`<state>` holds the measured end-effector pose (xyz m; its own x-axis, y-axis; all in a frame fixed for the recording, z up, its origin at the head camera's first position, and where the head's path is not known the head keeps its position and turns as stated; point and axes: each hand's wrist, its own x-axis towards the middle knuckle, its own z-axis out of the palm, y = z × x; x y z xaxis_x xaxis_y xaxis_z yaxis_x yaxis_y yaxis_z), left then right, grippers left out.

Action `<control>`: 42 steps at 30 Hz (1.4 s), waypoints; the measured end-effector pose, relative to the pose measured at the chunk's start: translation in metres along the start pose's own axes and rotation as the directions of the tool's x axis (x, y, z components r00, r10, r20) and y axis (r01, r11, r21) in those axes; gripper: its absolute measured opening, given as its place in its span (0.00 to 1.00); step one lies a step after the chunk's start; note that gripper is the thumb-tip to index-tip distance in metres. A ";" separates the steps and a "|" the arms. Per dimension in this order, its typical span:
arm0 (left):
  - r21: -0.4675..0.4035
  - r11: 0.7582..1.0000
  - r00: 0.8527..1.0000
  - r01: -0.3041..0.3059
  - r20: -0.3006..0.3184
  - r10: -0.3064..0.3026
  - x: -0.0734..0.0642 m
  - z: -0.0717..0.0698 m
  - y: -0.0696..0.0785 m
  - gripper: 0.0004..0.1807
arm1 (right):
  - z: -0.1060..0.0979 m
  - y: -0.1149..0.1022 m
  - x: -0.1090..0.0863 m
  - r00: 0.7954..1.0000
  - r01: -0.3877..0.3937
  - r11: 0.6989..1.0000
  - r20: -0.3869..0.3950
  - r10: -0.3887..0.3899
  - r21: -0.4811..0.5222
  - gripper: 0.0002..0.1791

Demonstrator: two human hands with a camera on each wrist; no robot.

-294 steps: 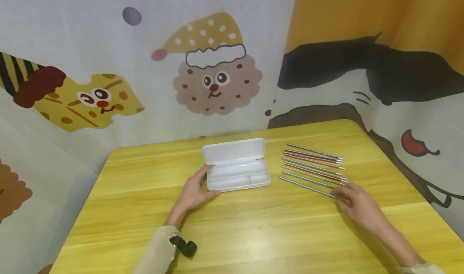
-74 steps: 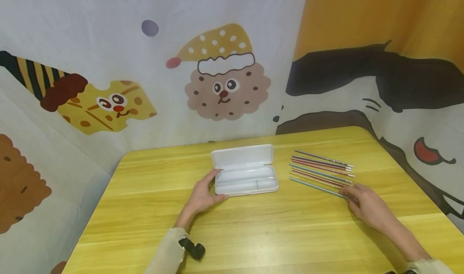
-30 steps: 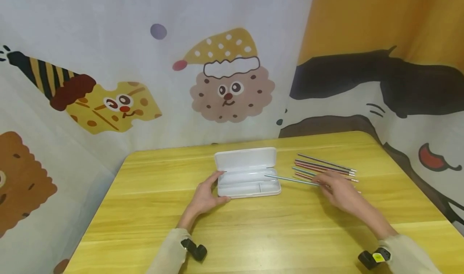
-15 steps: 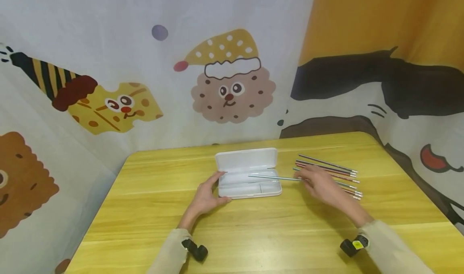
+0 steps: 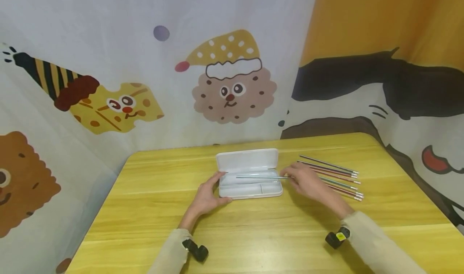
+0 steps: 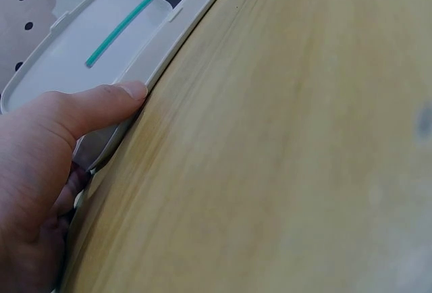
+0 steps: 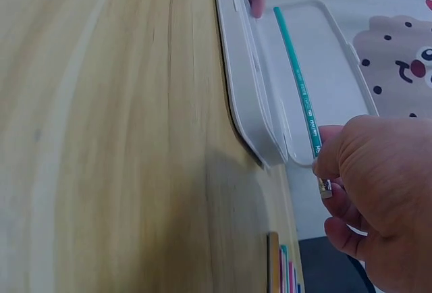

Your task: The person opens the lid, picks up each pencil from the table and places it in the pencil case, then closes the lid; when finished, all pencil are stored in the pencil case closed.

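Note:
A white pencil case (image 5: 250,196) stands on the table with its lid (image 5: 247,160) raised at the back. My left hand (image 5: 204,197) grips the case's left end, thumb along the front edge and index finger near the back corner. Pinched by its eraser end, a teal pencil (image 5: 259,177) is held by my right hand (image 5: 306,181) just off the case's right end. In the right wrist view that pencil (image 7: 299,80) points over the case, tip toward the left hand. A thin line in the long back compartment could be another pencil; I cannot tell.
Several more pencils (image 5: 337,170), dark, red and teal with white eraser ends, lie side by side to the right of the case, partly behind the right forearm. A printed curtain (image 5: 145,105) hangs behind the wooden table (image 5: 253,233).
My right hand has picked up the teal pencil nearest the front and carried it left, over the case. Fewer pencils lie on the table than in the earliest frame. My left hand stays on the case.

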<state>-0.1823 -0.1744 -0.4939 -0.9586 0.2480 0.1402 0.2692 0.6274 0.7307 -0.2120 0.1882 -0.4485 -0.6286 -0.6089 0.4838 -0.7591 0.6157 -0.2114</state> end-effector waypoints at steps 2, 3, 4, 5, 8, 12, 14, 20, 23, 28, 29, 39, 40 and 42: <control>0.000 1.000 1.000 -0.007 -0.001 0.007 0.000 0.000 0.000 0.49 | 0.003 -0.001 0.003 1.000 0.008 1.000 -0.001 -0.008 0.005 0.20; 0.001 1.000 1.000 -0.018 -0.002 0.018 0.000 0.000 0.000 0.49 | 0.005 -0.001 0.004 1.000 0.013 1.000 -0.003 -0.013 0.007 0.20; 0.004 1.000 1.000 -0.016 0.000 0.016 0.001 0.000 0.000 0.49 | 0.006 -0.001 0.006 1.000 0.018 1.000 -0.006 -0.018 0.006 0.20; 0.007 1.000 1.000 -0.016 0.002 0.016 0.001 0.000 0.000 0.49 | 0.008 -0.002 0.008 1.000 0.021 1.000 -0.006 -0.021 0.006 0.20; 0.010 1.000 1.000 -0.018 0.004 0.018 0.001 0.000 0.000 0.49 | 0.010 -0.004 0.013 1.000 0.023 1.000 -0.004 -0.023 0.005 0.19; -0.003 1.000 1.000 -0.018 -0.003 0.018 0.000 0.000 0.000 0.49 | 0.014 -0.009 0.019 1.000 0.009 1.000 0.015 -0.009 0.012 0.18; -0.006 1.000 1.000 -0.019 -0.007 0.019 0.000 0.000 0.000 0.49 | 0.015 -0.010 0.022 1.000 -0.004 1.000 0.031 0.004 0.021 0.18; 0.000 1.000 1.000 -0.012 -0.006 0.012 0.000 0.000 -0.001 0.49 | 0.020 -0.013 0.028 0.998 -0.007 0.999 0.057 0.005 0.044 0.16; -0.001 1.000 1.000 -0.022 -0.006 0.022 0.000 0.000 -0.001 0.49 | 0.023 -0.013 0.030 0.999 0.020 0.999 0.041 -0.022 0.044 0.16; -0.002 1.000 1.000 -0.025 -0.007 0.025 0.000 0.000 0.000 0.49 | 0.027 -0.014 0.032 0.998 0.044 0.998 0.033 -0.045 0.040 0.16; -0.001 1.000 1.000 -0.021 -0.006 0.021 0.000 0.000 0.000 0.49 | 0.028 -0.014 0.032 0.998 0.040 0.998 0.036 -0.041 0.041 0.16; 0.005 1.000 1.000 -0.015 -0.013 0.015 -0.001 -0.001 0.002 0.49 | 0.034 -0.013 0.035 0.997 0.012 1.000 0.078 -0.014 0.026 0.16; 0.004 1.000 1.000 -0.018 -0.014 0.018 -0.001 0.000 0.002 0.49 | 0.034 -0.013 0.035 0.997 0.011 1.000 0.081 -0.013 0.028 0.15; 0.001 1.000 1.000 -0.022 -0.016 0.022 -0.001 0.000 0.002 0.49 | 0.035 -0.014 0.036 0.996 0.006 1.000 0.089 -0.008 0.028 0.15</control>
<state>-0.1811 -0.1739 -0.4925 -0.9539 0.2499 0.1664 0.2899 0.6229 0.7267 -0.2302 0.1407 -0.4575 -0.6350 -0.6559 0.4081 -0.7671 0.5980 -0.2324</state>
